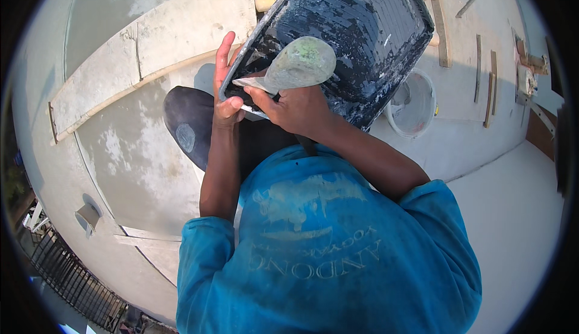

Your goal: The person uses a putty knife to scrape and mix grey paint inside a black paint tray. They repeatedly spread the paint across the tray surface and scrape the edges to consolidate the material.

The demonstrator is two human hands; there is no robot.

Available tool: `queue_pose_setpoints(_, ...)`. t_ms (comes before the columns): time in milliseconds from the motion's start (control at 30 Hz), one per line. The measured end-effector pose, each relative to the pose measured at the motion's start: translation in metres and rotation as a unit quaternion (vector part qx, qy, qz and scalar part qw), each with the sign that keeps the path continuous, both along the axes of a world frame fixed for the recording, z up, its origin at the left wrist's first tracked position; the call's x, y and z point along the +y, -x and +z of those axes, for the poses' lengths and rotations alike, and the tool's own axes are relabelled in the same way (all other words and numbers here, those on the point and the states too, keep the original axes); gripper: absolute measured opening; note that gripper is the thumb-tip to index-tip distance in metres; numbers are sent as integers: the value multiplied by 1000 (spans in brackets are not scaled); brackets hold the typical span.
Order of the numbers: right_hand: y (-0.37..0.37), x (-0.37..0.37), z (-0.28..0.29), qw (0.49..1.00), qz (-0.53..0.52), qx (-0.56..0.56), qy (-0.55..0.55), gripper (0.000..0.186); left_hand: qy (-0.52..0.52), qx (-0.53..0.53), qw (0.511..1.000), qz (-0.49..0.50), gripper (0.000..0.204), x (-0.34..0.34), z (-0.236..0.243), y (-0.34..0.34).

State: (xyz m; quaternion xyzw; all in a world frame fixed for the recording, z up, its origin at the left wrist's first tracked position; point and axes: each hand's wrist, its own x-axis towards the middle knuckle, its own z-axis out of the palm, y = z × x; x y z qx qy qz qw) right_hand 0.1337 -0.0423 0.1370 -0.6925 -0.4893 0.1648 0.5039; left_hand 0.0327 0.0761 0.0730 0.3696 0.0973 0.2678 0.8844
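A black rectangular plastic tub [362,26], smeared with grey-white residue, is tilted in front of me over my lap. My left hand [226,92] holds its near left corner, thumb at the rim and one finger stretched upward. Beside it, my right hand [301,108] is closed around a hand tool with a thick, rounded, pale greenish handle [304,62]. The tool narrows to a thin edge close to my left thumb, at the tub's corner. My right palm and most of its fingers are hidden. Under the tub shows my dark trouser knee [188,117].
A whitish plastic bucket [413,101] stands right of the tub. Pale boards [193,23] with a rounded edge lie at the left. Several wooden strips [443,32] rest at the far right. A short pipe stub [88,214] sticks up at left, above a dark metal grating [72,283].
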Motion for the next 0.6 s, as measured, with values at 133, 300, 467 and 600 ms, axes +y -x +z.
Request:
queue_pose_setpoints(133, -12, -1, -20, 998, 7, -23, 62, 19, -17, 36, 999, 17, 133, -6, 1, -5)
queue_pose_setpoints(300, 6, 2, -21, 999, -27, 0, 18, 21, -37, 60, 997, 10, 131, -2, 0, -3)
queue_pose_setpoints(467, -8, 1, -46, 999, -43, 3, 20, 23, -27, 34, 999, 5, 127, -2, -1, -6)
queue_pose_setpoints(600, -6, -3, -43, 996, -73, -5, 46, 20, -26, 32, 999, 2, 122, -1, -4, -10)
